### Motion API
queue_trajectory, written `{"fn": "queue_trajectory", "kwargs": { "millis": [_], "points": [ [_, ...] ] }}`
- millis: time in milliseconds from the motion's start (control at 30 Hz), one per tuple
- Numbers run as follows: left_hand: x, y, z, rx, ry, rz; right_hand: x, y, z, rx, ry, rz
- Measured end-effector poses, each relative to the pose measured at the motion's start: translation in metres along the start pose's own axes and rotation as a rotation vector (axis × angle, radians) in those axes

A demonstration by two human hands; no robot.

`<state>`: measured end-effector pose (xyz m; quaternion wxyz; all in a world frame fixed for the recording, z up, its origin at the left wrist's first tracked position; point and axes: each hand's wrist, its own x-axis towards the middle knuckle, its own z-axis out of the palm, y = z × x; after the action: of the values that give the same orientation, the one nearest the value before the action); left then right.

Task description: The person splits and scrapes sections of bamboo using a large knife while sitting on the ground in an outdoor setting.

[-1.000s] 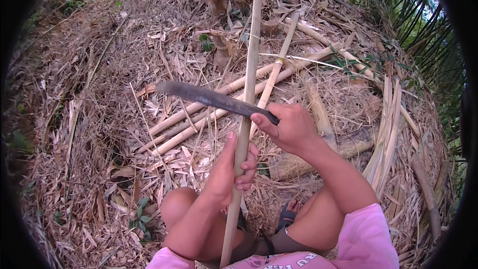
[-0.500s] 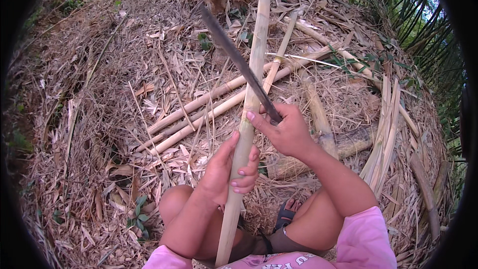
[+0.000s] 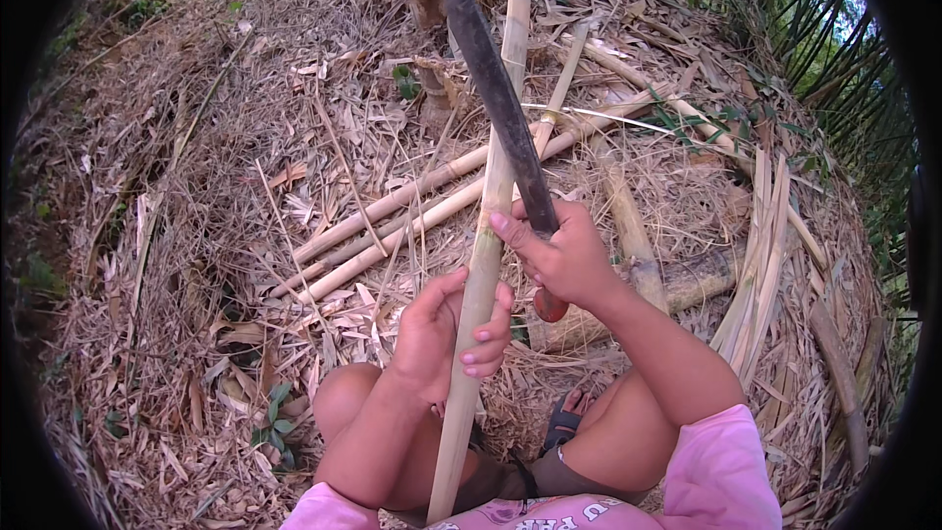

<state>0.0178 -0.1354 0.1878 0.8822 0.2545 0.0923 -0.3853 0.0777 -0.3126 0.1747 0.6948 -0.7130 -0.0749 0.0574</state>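
Observation:
A long pale bamboo pole (image 3: 498,177) runs from between my knees up to the top of the head view. My left hand (image 3: 444,334) is wrapped around its lower part. My right hand (image 3: 561,257) grips the handle of a dark machete (image 3: 498,98), whose blade points up and slightly left, lying along the pole just above my left hand. The knife's reddish handle end shows below my right hand.
Several cut bamboo poles (image 3: 412,206) lie on dry leaf litter ahead. Split bamboo strips (image 3: 756,285) are piled at the right, beside a short log (image 3: 687,280). Green bamboo stems stand at the far right. My bent knees and a sandal (image 3: 561,424) fill the bottom.
The machete blade has swung from lying crosswise to the left up to nearly upright along the pole. My left hand stays on the pole.

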Motion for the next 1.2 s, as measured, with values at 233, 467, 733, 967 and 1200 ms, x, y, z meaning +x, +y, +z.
{"fn": "queue_trajectory", "kwargs": {
  "millis": [233, 467, 733, 967, 1200],
  "points": [
    [0.0, -0.002, 0.002, 0.077, -0.062, -0.006, -0.001, -0.009, 0.001, 0.248, 0.034, 0.157],
    [-0.003, -0.011, -0.006, 0.157, -0.077, -0.125, 0.005, -0.016, -0.013, 0.518, 0.117, 0.231],
    [-0.003, -0.018, -0.004, 0.088, -0.007, -0.199, 0.009, -0.013, -0.027, 0.542, 0.193, 0.175],
    [-0.002, 0.006, -0.003, 0.082, 0.076, -0.078, 0.012, -0.021, -0.018, 0.448, 0.213, 0.311],
    [-0.019, 0.116, -0.019, 0.007, -0.029, 0.507, -0.017, -0.026, 0.024, 0.212, -0.084, 0.447]
  ]
}}
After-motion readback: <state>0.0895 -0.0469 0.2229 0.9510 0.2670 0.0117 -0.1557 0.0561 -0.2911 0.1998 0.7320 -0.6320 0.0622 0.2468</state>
